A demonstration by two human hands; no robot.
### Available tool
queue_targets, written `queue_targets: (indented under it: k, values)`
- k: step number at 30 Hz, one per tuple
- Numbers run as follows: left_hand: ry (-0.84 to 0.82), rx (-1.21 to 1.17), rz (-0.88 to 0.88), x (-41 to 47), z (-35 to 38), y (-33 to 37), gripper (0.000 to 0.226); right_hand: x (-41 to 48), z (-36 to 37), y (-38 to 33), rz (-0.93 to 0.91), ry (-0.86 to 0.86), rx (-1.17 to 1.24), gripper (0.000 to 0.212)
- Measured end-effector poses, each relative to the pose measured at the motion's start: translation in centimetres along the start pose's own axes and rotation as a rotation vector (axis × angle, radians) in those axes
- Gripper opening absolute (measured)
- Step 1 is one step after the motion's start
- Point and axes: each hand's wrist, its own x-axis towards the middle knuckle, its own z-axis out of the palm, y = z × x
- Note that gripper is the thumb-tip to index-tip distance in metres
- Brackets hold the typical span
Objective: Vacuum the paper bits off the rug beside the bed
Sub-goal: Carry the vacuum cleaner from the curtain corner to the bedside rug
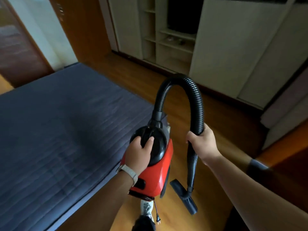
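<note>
Just right of the bed (58, 130), over the wooden floor (216, 117), the vacuum (158, 177) hangs in the air, carried clear of the boards. It is a small red canister with a rounded black front and a black handle (148, 132) on top. The left hand (138, 152) has its fingers curled round that handle, which is the right place to bear the weight. The body looks rigid and light enough for one arm.

From the far end a ribbed black hose (195, 95) arches up and over to the right. It is soft and springy, so it will sway unless steadied. The right hand (202, 142) is wrapped round it near where it meets the stiff tube, which is a good grip for steering. Below, the flat dark nozzle (185, 195) dangles close to the floor.

A plug (158, 220) swings loose at the near end, so the machine is probably not yet powered. No rug or paper bits show here.
</note>
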Motion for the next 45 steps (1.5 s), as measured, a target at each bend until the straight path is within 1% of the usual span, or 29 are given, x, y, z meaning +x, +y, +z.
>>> queue_targets:
  k: [3, 5, 8, 12, 15, 18, 23, 27, 29, 31, 36, 40, 43, 45]
  values:
    - [-0.079, -0.006, 0.033, 4.8, 3.5, 1.0, 0.033, 4.3, -1.4, 1.0, 0.035, 0.105, -0.027, 0.02]
    - [-0.107, -0.009, 0.044, 6.6, 4.7, 1.2, 0.032, 5.8, -1.8, 1.2, 0.052, 0.134, -0.047, 0.02]
    - [-0.215, -0.005, 0.075, 12.4, 7.8, 2.3, 0.03, 10.5, -2.4, 1.4, 0.097, 0.226, -0.075, 0.019]
    - [-0.309, 0.01, 0.126, 19.0, 11.1, 5.4, 0.034, 16.1, -3.4, 0.9, 0.134, 0.357, -0.083, 0.017]
    - [-0.372, 0.022, 0.164, 22.8, 13.3, 7.7, 0.034, 19.5, -4.2, 0.6, 0.141, 0.422, -0.058, 0.018]
    - [-0.409, 0.028, 0.186, 26.1, 15.6, 9.7, 0.033, 22.3, -5.4, 0.5, 0.145, 0.468, -0.031, 0.019]
    - [-0.409, 0.027, 0.198, 31.4, 21.4, 12.6, 0.035, 29.3, -8.8, 2.3, 0.154, 0.515, -0.012, 0.017]
    - [-0.36, 0.073, 0.151, 35.3, 27.2, 14.7, 0.038, 36.1, -11.4, 4.6, 0.172, 0.49, 0.087, 0.023]
    - [-0.356, 0.074, 0.112, 36.9, 30.2, 16.2, 0.035, 39.3, -13.2, 5.5, 0.19, 0.451, 0.159, 0.028]
    - [-0.312, 0.093, 0.078, 38.5, 32.6, 18.0, 0.031, 42.5, -15.1, 5.9, 0.208, 0.409, 0.198, 0.031]
    - [-0.24, 0.121, 0.082, 42.6, 37.5, 22.8, 0.037, 50.3, -20.5, 5.7, 0.145, 0.327, 0.208, 0.026]
    - [-0.186, 0.105, 0.053, 45.4, 40.8, 25.8, 0.037, 55.2, -23.6, 5.4, 0.105, 0.282, 0.225, 0.02]
    - [-0.191, 0.143, 0.068, 47.7, 43.6, 27.8, 0.041, 59.1, -26.1, 5.7, 0.089, 0.287, 0.192, 0.016]
    - [-0.215, 0.15, 0.074, 48.7, 44.6, 28.7, 0.039, 61.1, -27.0, 5.8, 0.094, 0.296, 0.181, 0.013]
